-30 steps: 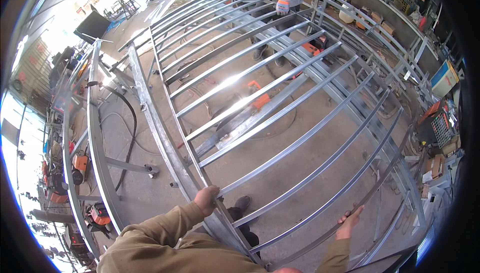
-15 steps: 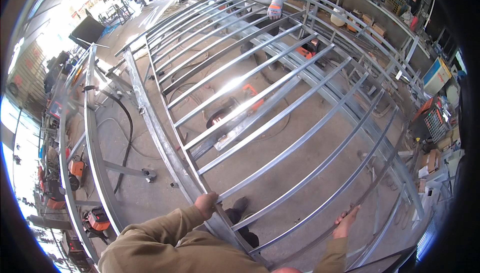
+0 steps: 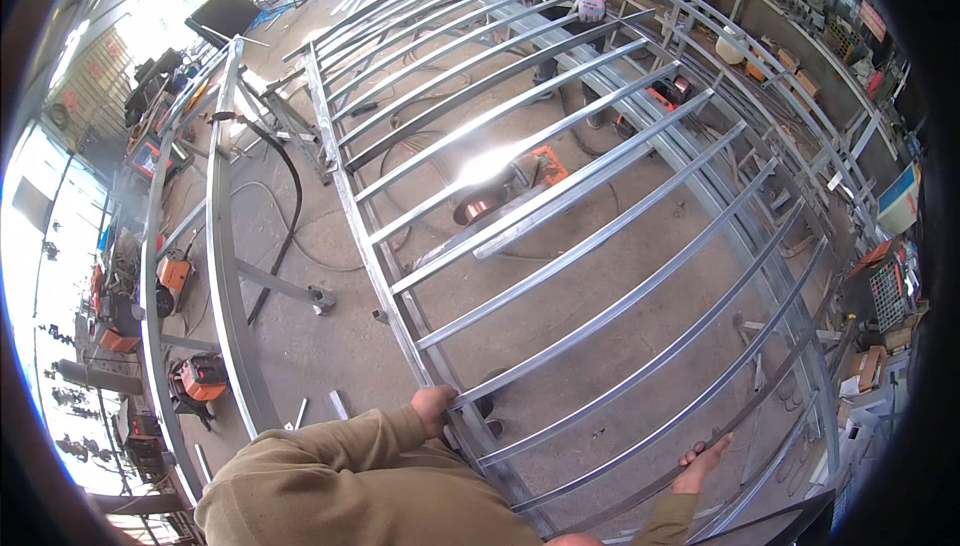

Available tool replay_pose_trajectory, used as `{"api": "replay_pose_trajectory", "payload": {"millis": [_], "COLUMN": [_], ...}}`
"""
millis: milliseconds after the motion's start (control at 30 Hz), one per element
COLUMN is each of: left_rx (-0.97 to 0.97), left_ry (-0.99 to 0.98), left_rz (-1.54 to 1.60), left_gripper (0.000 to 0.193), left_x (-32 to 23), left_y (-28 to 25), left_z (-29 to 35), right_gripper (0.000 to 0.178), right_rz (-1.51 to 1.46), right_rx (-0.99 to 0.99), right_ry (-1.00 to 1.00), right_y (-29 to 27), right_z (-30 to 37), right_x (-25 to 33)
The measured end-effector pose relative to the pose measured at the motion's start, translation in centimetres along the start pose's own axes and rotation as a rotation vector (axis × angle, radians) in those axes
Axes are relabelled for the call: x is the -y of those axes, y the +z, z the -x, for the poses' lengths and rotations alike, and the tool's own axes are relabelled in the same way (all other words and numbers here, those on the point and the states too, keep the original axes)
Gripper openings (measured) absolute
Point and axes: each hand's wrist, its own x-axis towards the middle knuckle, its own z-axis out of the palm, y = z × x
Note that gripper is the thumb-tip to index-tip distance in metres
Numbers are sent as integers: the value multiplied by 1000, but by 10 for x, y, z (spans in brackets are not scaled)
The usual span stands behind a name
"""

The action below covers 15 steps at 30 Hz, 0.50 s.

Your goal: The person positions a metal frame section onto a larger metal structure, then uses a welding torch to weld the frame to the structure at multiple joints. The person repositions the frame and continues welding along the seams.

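A large ladder-like metal frame [image 3: 500, 227] with several shiny cross bars spans the middle of the view. My left hand [image 3: 433, 409] is closed around its left side rail, beside the end of a cross bar. My right hand [image 3: 704, 463] is lower right, fingers curled around the dark near end bar [image 3: 650, 486], palm side partly showing. At the far side a co-worker's gloved hand [image 3: 591, 6], grey and orange, rests on the same frame. Under the frame's left edge runs a long steel beam [image 3: 345, 196]; a wider one [image 3: 700, 161] runs beneath its right part.
On the floor under the frame are a copper-coloured wire spool [image 3: 480, 208], an orange tool [image 3: 548, 164] and cables. Another long steel frame [image 3: 222, 276] stands to my left, with orange machines [image 3: 204, 371] beyond it. A cluttered workbench [image 3: 770, 16] lines the far right.
The frame has shifted left over the floor, its left rail now overlapping the supporting beam. My hands keep their grip on it. The view has tilted, so the surroundings sit higher and farther right.
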Motion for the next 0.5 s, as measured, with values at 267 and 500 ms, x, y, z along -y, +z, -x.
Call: {"api": "replay_pose_trajectory", "payload": {"millis": [267,500], "left_rx": [-3,-29], "left_ry": [17,122], "left_rz": [-38,-357], "left_gripper": [15,14], "left_x": [8,4], "left_y": [-23,-61], "left_z": [-15,-39], "right_gripper": [56,63], "right_rz": [-42,-48], "right_rx": [71,130], "right_ry": [9,-91], "right_y": [0,-4], "right_z": [2,-3], "right_x": [-14,-48]}}
